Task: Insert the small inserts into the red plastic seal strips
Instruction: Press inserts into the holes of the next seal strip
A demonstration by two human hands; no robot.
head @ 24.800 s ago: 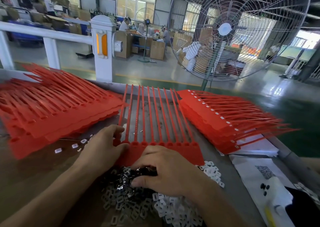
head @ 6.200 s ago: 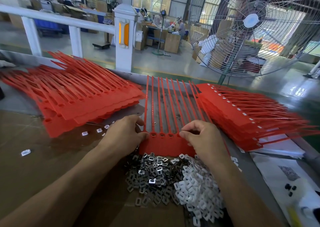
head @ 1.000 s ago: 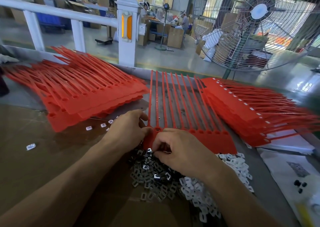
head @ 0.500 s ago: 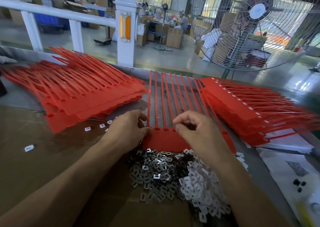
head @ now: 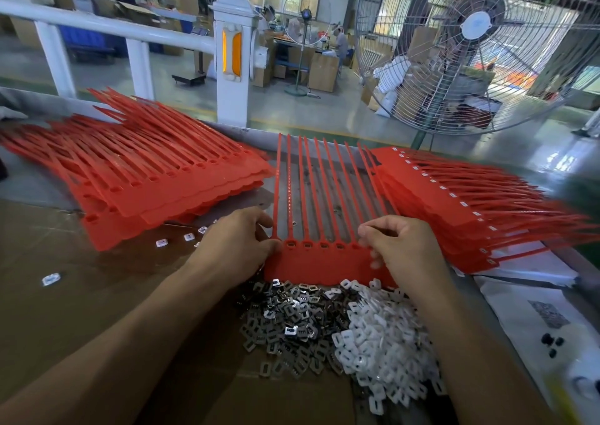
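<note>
- Change: against the frame half a second earlier, the right hand (head: 401,246) has slid rightward along the row of sockets, from about the third socket to the fifth or sixth; the left hand (head: 238,246) has not shifted.
- Item: red plastic comb of joined seal strips (head: 319,260), lying flat on the surface at centre, tails pointing away from the person, socket row along the near band.
- Right grip: fingers curled, tips pressed at a socket near the comb's right end; whether they pinch an insert cannot be told.
- Left grip: thumb and fingers pinch the comb's left corner, steadying it.
- Stock: heap of small grey metal inserts (head: 292,324) touching the comb's near edge; heap of small white plastic inserts (head: 381,337) just beside it, to the right.
- Stacks: unfilled red combs (head: 156,178) left; combs showing white inserts (head: 454,204) right.
- Surround: brown cardboard-covered surface (head: 81,295); large wire-caged floor fan (head: 470,35) beyond.
- Method, as judgement: keep the left pinch firm, seat each insert square and flush, work socket by socket rightward.
</note>
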